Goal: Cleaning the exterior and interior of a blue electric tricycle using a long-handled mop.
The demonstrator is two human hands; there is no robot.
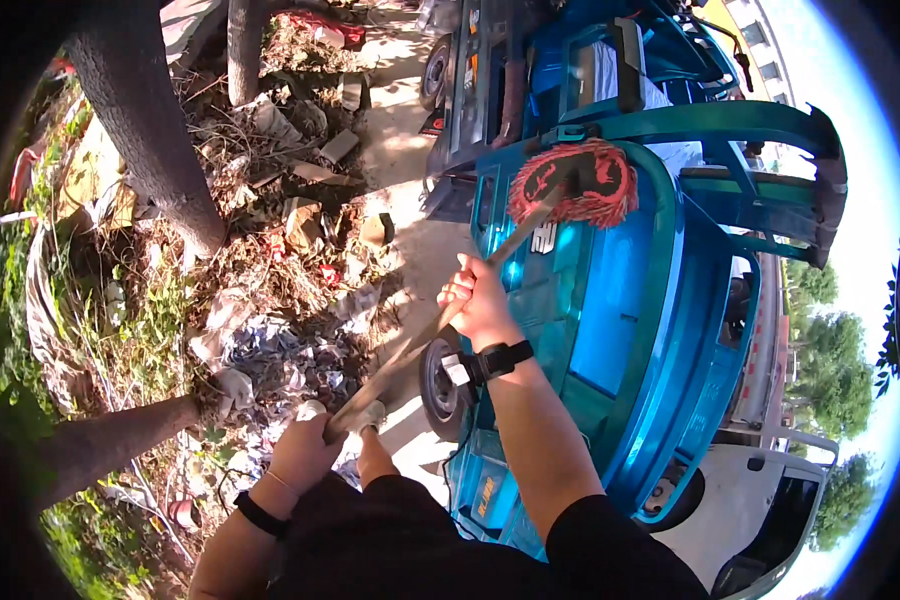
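Observation:
A mop with a long wooden handle [395, 367] runs slantwise from lower left to upper right. My left hand [303, 452] is closed round its lower end, near my body. Farther up the handle, my right hand [482, 303] grips it, with a black band and a pale box-shaped piece on the wrist. The red and dark mop head [608, 178] lies over the side panel of a blue cargo tricycle [540, 335], below its curved rail; whether it presses on the metal I cannot tell.
A black wheel [440, 390] stands beside my right forearm. Left of me, rubble and litter [270, 345] cover the ground among tree trunks [150, 130]. A paved strip [410, 110] runs between litter and tricycle. At lower right is a white vehicle [715, 500].

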